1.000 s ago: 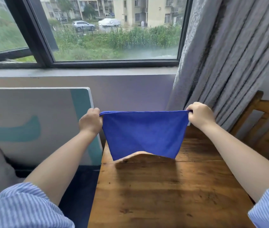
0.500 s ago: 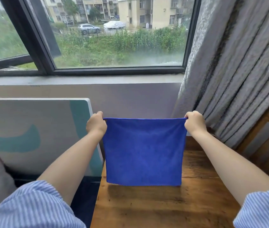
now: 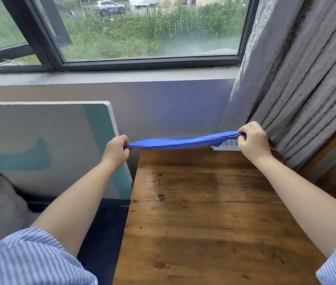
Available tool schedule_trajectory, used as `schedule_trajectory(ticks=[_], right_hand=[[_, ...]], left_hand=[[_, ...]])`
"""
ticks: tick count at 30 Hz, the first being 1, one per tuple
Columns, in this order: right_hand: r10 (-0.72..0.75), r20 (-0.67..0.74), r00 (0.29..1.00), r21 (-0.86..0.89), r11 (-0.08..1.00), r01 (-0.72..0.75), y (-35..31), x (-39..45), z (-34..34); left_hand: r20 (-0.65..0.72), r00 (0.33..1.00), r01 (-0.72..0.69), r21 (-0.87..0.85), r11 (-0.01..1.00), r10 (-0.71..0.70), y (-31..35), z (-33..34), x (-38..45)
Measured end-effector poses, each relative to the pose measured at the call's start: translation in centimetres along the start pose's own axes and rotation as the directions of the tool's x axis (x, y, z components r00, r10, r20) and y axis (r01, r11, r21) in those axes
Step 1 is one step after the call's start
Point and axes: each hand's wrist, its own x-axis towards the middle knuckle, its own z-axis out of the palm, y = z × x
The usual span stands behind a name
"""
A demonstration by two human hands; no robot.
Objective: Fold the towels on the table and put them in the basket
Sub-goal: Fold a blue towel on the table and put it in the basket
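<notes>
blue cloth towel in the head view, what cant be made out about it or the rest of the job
- Blue cloth towel, head view: seen edge-on between left hand and right hand, so its fold layers are unclear.
- Towel ends: hidden inside curled fingers.
- Basket and other towels: not in frame.
- White object at the wooden table far edge: partly behind towel, too small to identify.

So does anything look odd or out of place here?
Nothing damaged or spilled. The blue towel is stretched edge-on between the left hand and right hand, above the wooden table. No basket is in view.
</notes>
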Motion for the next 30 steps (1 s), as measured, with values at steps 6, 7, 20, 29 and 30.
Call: schedule_trajectory(ticks=[6, 7, 20, 29, 30], right_hand=[[0.126, 0.424, 0.897, -0.201, 0.979, -0.043, 5.1, -10.3, 2.0], [0.143, 0.479, 0.866, -0.235, 0.971, -0.030, 5.7, -11.9, 2.2], [0.214, 0.786, 0.579, -0.416, 0.877, 0.240, 8.9, -26.6, 4.6], [0.185, 0.792, 0.582, -0.351, 0.918, 0.186, 9.6, -30.3, 6.5], [0.180, 0.796, 0.579, -0.355, 0.912, 0.204, 9.8, -30.3, 6.6]], left_hand=[[0.487, 0.870, -0.177, 0.179, 0.968, 0.069, -3.1, 4.3, -6.4], [0.534, 0.844, -0.207, 0.219, 0.953, 0.060, -3.3, 5.2, -7.4], [0.788, 0.602, -0.396, 0.431, 0.811, -0.125, -8.3, 12.6, -19.7], [0.801, 0.573, -0.418, 0.467, 0.779, -0.173, -9.5, 15.1, -22.8], [0.800, 0.576, -0.415, 0.464, 0.783, -0.168, -9.7, 15.4, -23.0]])
